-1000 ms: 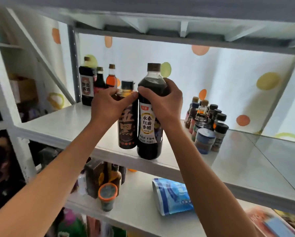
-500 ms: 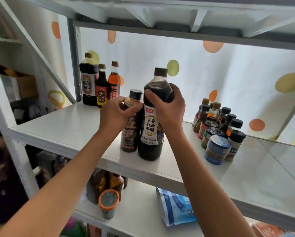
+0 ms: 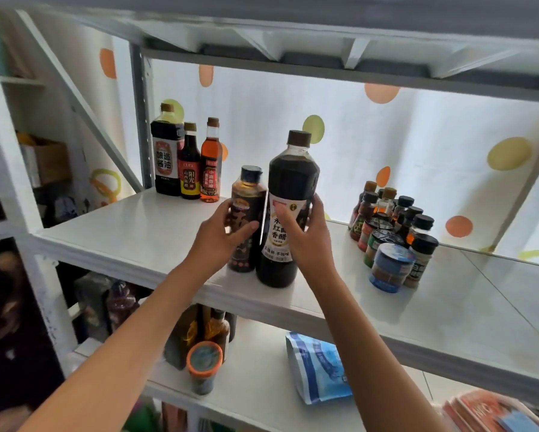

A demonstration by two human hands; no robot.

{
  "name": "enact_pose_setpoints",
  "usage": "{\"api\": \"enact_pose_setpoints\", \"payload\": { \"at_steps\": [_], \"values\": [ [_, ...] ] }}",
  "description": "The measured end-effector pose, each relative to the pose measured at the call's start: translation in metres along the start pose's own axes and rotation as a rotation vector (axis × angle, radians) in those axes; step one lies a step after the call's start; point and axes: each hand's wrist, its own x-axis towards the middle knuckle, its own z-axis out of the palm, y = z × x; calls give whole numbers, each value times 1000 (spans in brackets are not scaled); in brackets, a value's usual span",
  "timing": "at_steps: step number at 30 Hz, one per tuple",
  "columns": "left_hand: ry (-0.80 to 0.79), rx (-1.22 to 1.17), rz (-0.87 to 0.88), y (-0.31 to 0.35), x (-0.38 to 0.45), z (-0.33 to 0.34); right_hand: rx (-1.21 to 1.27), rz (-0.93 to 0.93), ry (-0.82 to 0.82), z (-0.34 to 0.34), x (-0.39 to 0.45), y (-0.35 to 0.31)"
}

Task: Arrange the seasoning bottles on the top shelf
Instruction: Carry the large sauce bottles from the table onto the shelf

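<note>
- Fingers [image 3: 230, 213] of left hand [image 3: 221, 235] curl round small dark bottle [image 3: 247, 219]; right hand [image 3: 305, 238] grips tall vinegar bottle [image 3: 288, 210].
- Both bottles upright, touching, near front edge of top shelf [image 3: 130, 232].
- Three sauce bottles [image 3: 185, 160] far left of fingers; spice jar cluster [image 3: 389, 238] to right.

Two hands, the left hand [image 3: 221, 235] and right hand [image 3: 308, 235], hold two dark bottles between their fingers [image 3: 316, 207], three tall bottles [image 3: 185, 157] stand beyond the left fingertips, and a cluster of small jars [image 3: 393, 232], too crowded to count, sits right of the right fingers.
</note>
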Motion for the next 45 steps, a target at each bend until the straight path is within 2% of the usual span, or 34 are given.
{"api": "enact_pose_setpoints", "payload": {
  "at_steps": [4, 7, 14, 25, 45],
  "values": [
    [-117, 25, -16, -15, -13, -5, -125, 28, -128, -18, -25, 13],
    [-78, 53, 9, -22, -18, -3, -162, 24, -189, -19, -31, 17],
    [50, 84, 34, -34, -18, -8, -158, 25, -213, -3, -15, 22],
    [187, 112, -34, -84, 26, -52, -186, -6, -271, 84, 32, 26],
    [283, 108, -184, -192, 174, -121, -170, -41, -296, 244, 154, 72]
  ]
}}
